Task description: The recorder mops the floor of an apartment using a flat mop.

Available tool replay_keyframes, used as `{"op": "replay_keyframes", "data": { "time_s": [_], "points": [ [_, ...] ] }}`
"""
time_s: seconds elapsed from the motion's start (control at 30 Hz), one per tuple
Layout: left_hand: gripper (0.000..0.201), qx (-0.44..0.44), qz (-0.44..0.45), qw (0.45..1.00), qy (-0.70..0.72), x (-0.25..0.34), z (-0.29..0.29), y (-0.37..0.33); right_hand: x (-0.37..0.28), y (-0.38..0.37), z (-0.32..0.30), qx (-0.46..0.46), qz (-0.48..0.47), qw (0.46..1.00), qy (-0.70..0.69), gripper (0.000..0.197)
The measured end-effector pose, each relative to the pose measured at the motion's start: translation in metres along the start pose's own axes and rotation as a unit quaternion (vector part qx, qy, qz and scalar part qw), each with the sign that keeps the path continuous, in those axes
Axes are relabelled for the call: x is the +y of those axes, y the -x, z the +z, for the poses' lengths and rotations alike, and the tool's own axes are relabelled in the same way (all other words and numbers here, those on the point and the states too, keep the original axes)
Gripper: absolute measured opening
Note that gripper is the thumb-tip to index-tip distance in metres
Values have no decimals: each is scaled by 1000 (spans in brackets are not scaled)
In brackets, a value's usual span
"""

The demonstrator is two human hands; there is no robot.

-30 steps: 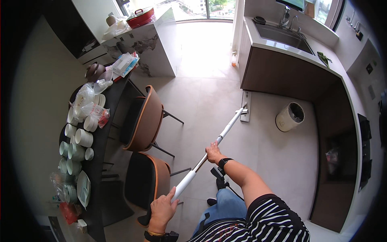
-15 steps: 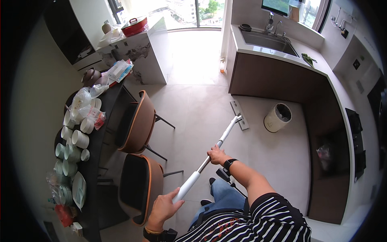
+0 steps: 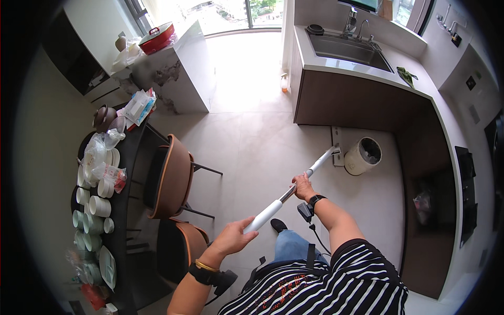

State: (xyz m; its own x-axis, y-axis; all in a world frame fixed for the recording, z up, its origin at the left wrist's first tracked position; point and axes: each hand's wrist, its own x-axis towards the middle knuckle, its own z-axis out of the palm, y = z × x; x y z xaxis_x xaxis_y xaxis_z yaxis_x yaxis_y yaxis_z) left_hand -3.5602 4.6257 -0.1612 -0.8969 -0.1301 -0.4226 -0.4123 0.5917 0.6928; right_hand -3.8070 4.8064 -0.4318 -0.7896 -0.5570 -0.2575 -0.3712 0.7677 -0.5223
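Observation:
A flat mop with a white and silver pole [image 3: 266, 214] slants from my body out to the right across the floor. My left hand [image 3: 235, 237] is closed on the white grip at the pole's near end. Farther along, my right hand [image 3: 302, 187] wraps round the pole near its middle. The mop's narrow grey head [image 3: 336, 142] lies on the floor just left of a cream waste bin [image 3: 360, 160] with a dark liner. Its far end reaches in beneath the sink cabinet's overhang.
Two brown chairs [image 3: 176, 178] stand left, beside a dark table [image 3: 125, 210] crowded with bowls, plates and plastic bags. On the right a counter with a sink [image 3: 349, 52] runs over brown cabinet panels [image 3: 352, 97]. A spray bottle [image 3: 284, 83] is at the cabinet's far corner.
The mop head has slid right, up beside the waste bin, and turned more lengthwise. Both my hands have moved right and a little farther out with the pole. My view has shifted slightly.

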Motion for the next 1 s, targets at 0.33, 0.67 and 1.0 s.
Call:
{"op": "replay_keyframes", "data": {
  "time_s": [0.33,0.67,1.0],
  "points": [
    [43,-67,-217,934,275,40,-102,32,-91,-38,-29,-169,-226,957,66,20],
    [40,-138,-221,884,388,69,-98,-1,-59,-51,-71,-170,-175,970,13,20],
    [45,-151,-237,721,633,24,-27,-27,-4,-88,-47,-234,-188,948,101,19]
  ]
}}
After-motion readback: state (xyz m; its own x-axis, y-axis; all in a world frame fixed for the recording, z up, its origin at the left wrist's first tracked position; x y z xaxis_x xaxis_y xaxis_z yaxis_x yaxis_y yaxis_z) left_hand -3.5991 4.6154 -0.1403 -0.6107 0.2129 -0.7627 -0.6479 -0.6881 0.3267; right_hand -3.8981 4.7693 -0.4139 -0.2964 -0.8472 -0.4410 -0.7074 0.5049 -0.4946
